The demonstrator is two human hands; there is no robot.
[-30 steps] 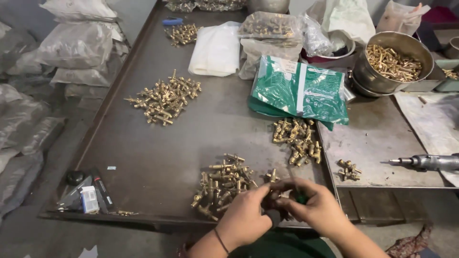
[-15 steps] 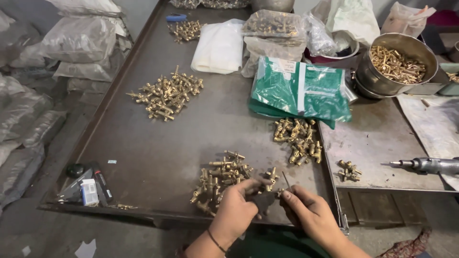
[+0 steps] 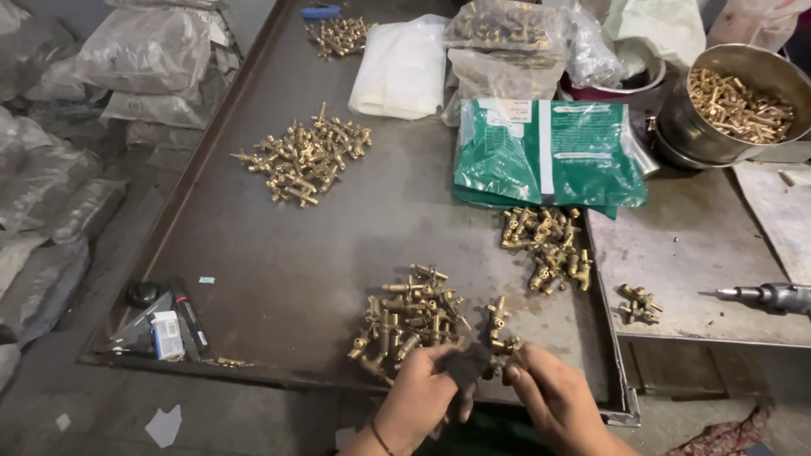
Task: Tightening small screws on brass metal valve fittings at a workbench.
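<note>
at the near edge of the dark metal tray (image 3: 279, 279), left hand (image 3: 420, 397) curled, fingers pinched around a small dark piece (image 3: 463, 367), maybe cloth or rubber, hard to tell which. right hand (image 3: 553, 397) just beside it, fingertips pressed together on a small brass fitting (image 3: 500, 365) held against that dark piece, both hands touching at the fingertips. directly beyond the hands, a heap of brass fittings (image 3: 405, 317) on the tray, with a few loose ones (image 3: 498, 317) just to its right. farther up and to the right, a second brass pile (image 3: 547, 245) near a green plastic packet (image 3: 549, 152). well apart on the left half of the tray, a third spread of brass parts (image 3: 302, 156). beyond that, a folded white bag (image 3: 401, 67). on the grey bench to the right, a small cluster of fittings (image 3: 638, 304) and a power screwdriver (image 3: 773, 295) lying on its side, tip pointing left. at far right, a steel bowl (image 3: 718, 135) filled with brass pieces. at the tray's near left corner, small dark tools and a little white box (image 3: 166, 331)
</note>
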